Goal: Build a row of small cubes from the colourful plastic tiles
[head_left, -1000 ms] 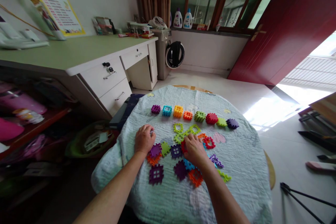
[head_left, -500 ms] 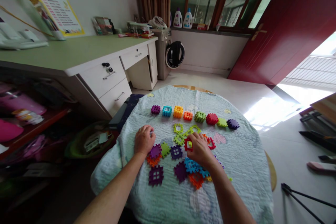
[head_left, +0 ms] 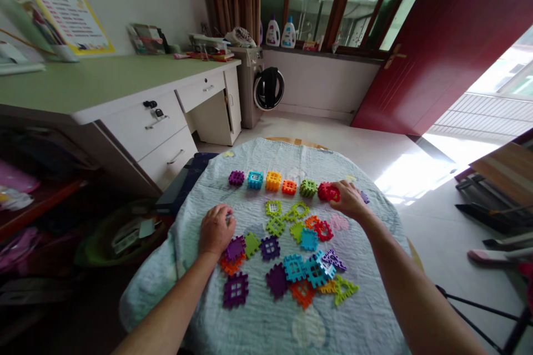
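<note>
A round table under a pale quilted cloth carries a far row of assembled plastic cubes: purple, blue, yellow, orange, green and red. Several loose flat interlocking tiles in mixed colours lie nearer me. My right hand reaches to the row's right end, its fingers pinching a red tile against the red cube. My left hand rests curled on the cloth beside a purple tile; whether it holds anything is hidden.
A green-topped desk with drawers stands to the left, with a small washing machine and detergent bottles behind it. A red door stands open at right. Low shelves with clutter fill the left edge.
My right hand picked up a red tile from the loose pile and carried it up and right to the red cube. The view shifted slightly. My left hand stayed put.
</note>
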Available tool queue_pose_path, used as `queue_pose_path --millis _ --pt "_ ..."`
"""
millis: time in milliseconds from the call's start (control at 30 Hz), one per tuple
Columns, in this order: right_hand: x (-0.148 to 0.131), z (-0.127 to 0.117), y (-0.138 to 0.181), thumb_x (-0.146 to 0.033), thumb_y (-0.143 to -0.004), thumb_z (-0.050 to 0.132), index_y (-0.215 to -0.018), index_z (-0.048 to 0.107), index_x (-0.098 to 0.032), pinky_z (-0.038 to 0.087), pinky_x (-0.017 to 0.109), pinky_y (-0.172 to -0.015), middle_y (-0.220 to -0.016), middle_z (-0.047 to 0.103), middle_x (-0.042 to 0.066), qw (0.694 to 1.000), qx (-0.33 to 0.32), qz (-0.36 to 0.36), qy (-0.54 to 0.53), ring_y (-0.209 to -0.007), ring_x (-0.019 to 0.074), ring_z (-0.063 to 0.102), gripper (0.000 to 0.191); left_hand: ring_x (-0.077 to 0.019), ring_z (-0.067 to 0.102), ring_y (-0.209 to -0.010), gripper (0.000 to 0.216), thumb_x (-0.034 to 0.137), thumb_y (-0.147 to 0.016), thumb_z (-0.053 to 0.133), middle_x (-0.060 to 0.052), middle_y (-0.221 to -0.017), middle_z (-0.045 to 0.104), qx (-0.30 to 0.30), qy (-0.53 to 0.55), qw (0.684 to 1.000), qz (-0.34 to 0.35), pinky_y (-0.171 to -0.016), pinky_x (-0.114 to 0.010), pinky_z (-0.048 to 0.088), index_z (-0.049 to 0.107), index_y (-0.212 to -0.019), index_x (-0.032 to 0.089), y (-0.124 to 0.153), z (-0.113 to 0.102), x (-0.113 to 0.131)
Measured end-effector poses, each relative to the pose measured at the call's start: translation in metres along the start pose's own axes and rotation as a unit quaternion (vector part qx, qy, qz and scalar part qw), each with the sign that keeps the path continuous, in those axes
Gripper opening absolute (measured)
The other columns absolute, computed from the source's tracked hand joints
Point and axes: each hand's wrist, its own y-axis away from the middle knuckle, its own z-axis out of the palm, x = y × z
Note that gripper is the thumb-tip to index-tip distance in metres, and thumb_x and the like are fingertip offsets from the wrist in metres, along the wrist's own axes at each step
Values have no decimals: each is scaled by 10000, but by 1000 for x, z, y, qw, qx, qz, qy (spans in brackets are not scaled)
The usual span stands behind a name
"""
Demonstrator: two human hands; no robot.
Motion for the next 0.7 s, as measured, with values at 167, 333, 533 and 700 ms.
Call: queue_pose_path --millis 167,333,533,700 --pt "9 -1 -30 -293 -704 626 -1172 622 -195 322 380 -865 -1150 581 119 999 -23 0 31 -1064 295 475 478 -270 600 -1010 136 201 -787 501 -98 -1024 653 1 -2 1000 2 -938 -404 468 600 -880 217 0 0 0" --pt "11 3 -45 -280 -685 638 -1157 637 -186 331 389 -856 -1138 580 127 998 -42 -12 38 -1051 302 480 482 -268 598 -1008 130 204 -789 502 -95 -1025 650 -3 -2 1000 -3 -936 -400 467 599 -874 217 0 -1 1" --pt "17 6 -53 -254 -684 642 -1144 649 -194 340 395 -848 -1148 586 129 997 -59 -33 40 -1050 300 480 464 -268 595 -1018 139 202 -790 500 -98 -1017 649 -3 0 1000 -1 -955 -407 462 605 -881 208 0 0 1" --pt "21 11 -56 -261 -665 664 -1135 656 -201 362 385 -830 -1141 589 123 997 -60 -36 42 -1037 299 500 475 -272 595 -1006 147 199 -791 493 -106 -1019 649 1 -2 1000 2 -933 -412 472 610 -879 196 0 -1 2"
